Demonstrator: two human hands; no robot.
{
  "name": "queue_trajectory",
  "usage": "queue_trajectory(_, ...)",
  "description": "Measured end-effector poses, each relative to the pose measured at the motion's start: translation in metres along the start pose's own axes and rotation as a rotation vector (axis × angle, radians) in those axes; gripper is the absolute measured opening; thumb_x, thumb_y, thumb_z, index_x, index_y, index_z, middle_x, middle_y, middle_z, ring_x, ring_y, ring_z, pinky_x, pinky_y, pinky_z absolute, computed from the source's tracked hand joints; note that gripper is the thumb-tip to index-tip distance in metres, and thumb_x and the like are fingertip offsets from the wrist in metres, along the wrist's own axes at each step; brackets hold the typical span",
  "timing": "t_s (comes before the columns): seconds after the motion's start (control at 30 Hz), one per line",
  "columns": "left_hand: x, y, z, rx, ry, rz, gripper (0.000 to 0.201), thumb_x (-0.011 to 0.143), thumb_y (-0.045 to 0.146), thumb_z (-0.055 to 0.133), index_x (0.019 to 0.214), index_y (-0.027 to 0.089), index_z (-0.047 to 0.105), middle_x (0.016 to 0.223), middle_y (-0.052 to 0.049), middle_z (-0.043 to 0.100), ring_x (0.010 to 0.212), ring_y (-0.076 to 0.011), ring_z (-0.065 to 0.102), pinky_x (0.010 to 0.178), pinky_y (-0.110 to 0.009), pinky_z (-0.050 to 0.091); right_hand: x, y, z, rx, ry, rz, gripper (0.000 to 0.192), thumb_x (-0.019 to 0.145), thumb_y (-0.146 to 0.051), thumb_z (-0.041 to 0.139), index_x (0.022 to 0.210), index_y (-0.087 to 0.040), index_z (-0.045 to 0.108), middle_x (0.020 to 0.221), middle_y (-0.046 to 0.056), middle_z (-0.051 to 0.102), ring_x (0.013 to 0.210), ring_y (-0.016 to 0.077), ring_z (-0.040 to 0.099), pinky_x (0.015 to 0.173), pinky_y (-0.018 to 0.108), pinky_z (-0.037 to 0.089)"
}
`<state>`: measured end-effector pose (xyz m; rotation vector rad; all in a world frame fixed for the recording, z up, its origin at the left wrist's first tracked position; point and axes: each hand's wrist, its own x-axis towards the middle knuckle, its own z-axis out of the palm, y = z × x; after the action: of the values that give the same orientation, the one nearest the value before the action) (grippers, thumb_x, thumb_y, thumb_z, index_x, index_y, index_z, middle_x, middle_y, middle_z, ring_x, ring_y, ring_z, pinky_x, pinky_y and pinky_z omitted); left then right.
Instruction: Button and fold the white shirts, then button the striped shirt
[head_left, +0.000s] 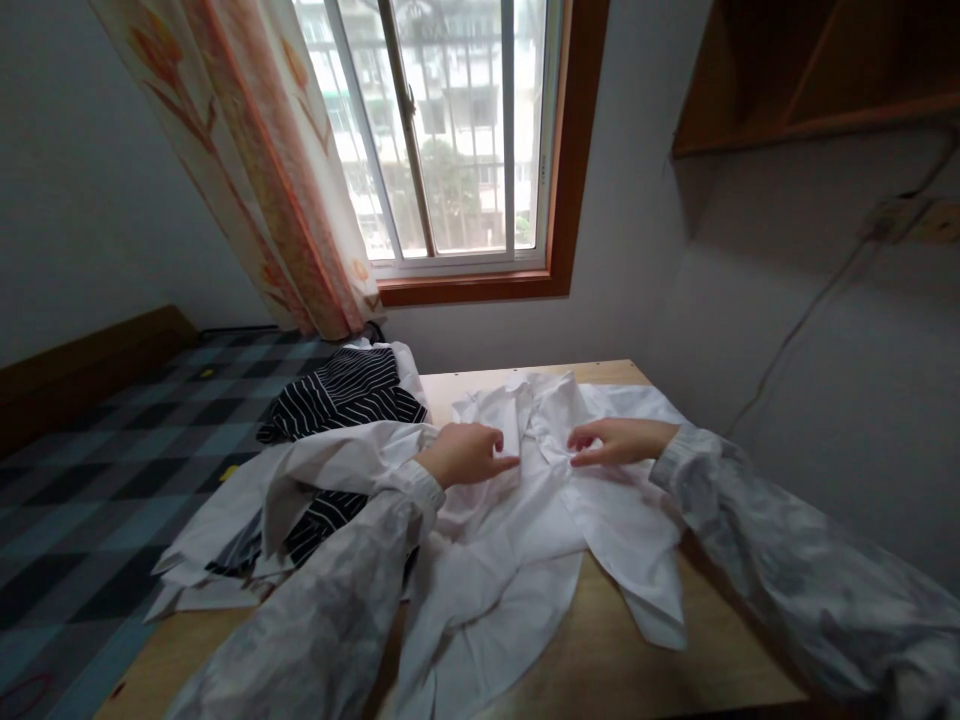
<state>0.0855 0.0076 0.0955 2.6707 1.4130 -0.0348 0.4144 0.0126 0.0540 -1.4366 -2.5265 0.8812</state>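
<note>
Small room, wooden table (600, 640) under a window (450, 130), bed (90, 480) at left. Left hand (463, 453) and right hand (619, 441) each pinch the front of a white shirt (525, 540) near its collar, fingertips almost meeting at the placket. Shirt lies spread mid-table, striped garment (341, 395) just beside it. Looks like buttoning or aligning the front; next move needs both edges kept flush.
</note>
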Motion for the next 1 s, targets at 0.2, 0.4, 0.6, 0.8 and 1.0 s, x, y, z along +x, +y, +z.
queue_trajectory(0.2, 0.059, 0.019, 0.04, -0.114, 0.294, -0.033, 0.029, 0.1, 0.04, 0.071, 0.123, 0.022, 0.074, 0.121, -0.01, 0.078, 0.102, -0.0258, 0.074, 0.088, -0.034, 0.054, 0.074, -0.021, 0.0, -0.124, 0.515, 0.039, 0.027, 0.098, -0.029, 0.069, 0.123, -0.02, 0.075, 0.121, 0.01, 0.08, 0.112, 0.0251, 0.074, 0.1, 0.033, 0.054)
queue_trajectory(0.4, 0.066, 0.005, 0.09, -0.23, 0.431, -0.179, 0.029, 0.1, 0.043, 0.07, 0.114, 0.018, 0.071, 0.12, -0.014, 0.074, 0.104, -0.0274, 0.072, 0.092, -0.036, 0.053, 0.109, -0.009, 0.063, -0.141, 0.734, 0.168, 0.054, 0.092, -0.036, 0.076, 0.141, -0.017, 0.062, 0.138, 0.017, 0.067, 0.127, 0.0325, 0.065, 0.11, 0.043, 0.054)
queue_trajectory(0.6, 0.062, -0.001, 0.092, -0.332, 0.463, -0.295, 0.018, 0.105, 0.034, 0.057, 0.1, 0.023, 0.071, 0.096, -0.007, 0.078, 0.091, -0.0237, 0.072, 0.081, -0.033, 0.047, 0.108, 0.006, 0.081, -0.081, 0.886, 0.175, 0.039, 0.094, -0.034, 0.07, 0.13, -0.019, 0.064, 0.129, 0.016, 0.067, 0.117, 0.0329, 0.067, 0.103, 0.045, 0.057)
queue_trajectory(0.8, 0.062, -0.001, 0.089, -0.444, 0.582, -0.421, 0.026, 0.101, 0.035, 0.054, 0.08, 0.023, 0.061, 0.083, -0.003, 0.071, 0.081, -0.0199, 0.063, 0.073, -0.03, 0.039, 0.103, 0.008, 0.079, 0.07, 0.98, 0.194, 0.049, 0.098, -0.057, 0.066, 0.129, -0.019, 0.063, 0.105, 0.01, 0.07, 0.09, 0.0277, 0.068, 0.081, 0.038, 0.056)
queue_trajectory(1.0, 0.062, -0.002, 0.088, -0.515, 0.71, -0.298, 0.026, 0.09, 0.031, 0.059, 0.068, 0.023, 0.048, 0.083, -0.002, 0.066, 0.08, -0.0175, 0.059, 0.077, -0.029, 0.045, 0.096, 0.003, 0.079, 0.029, 0.895, 0.286, 0.017, 0.088, -0.031, 0.069, 0.104, -0.024, 0.066, 0.082, 0.002, 0.069, 0.075, 0.0212, 0.065, 0.069, 0.03, 0.045)
